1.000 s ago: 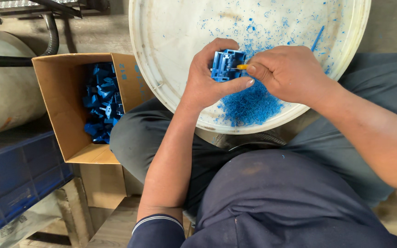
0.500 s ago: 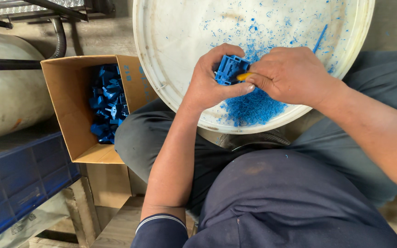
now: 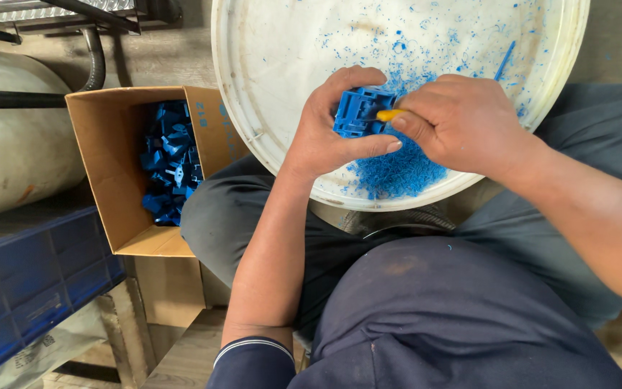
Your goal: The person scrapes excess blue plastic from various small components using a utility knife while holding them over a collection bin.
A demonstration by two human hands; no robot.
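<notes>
Blue moulded plastic part (image 3: 358, 114) is held over the near side of a large white round tub lid (image 3: 268, 86) that rests across the seated person's lap. Left hand (image 3: 332, 133) is closed around the part, thumb pressed along its lower edge and fingers curled over its top. Right hand (image 3: 462, 122) is pinched shut on a small tool with a yellow handle (image 3: 389, 114), whose visible end touches the right side of the part; the tool's working end is hidden behind the part and fingers, so its kind cannot be told. Directly below both hands, a heap of fine blue shavings (image 3: 397, 173) lies on the lid near its front rim, with looser blue flecks scattered further up the white surface. One thin blue strip (image 3: 504, 60) lies near the lid's right rim, apart from the hands. To the person's left stands an open cardboard box (image 3: 102, 166), its flap touching the lid's edge, holding a pile of similar blue parts (image 3: 170, 162). Beyond the box lies a pale cylindrical drum (image 3: 8, 158) on its side, and a dark blue plastic crate (image 3: 23, 281) sits below it. Person wears grey trousers and a dark navy top with a striped cuff at the left sleeve.
</notes>
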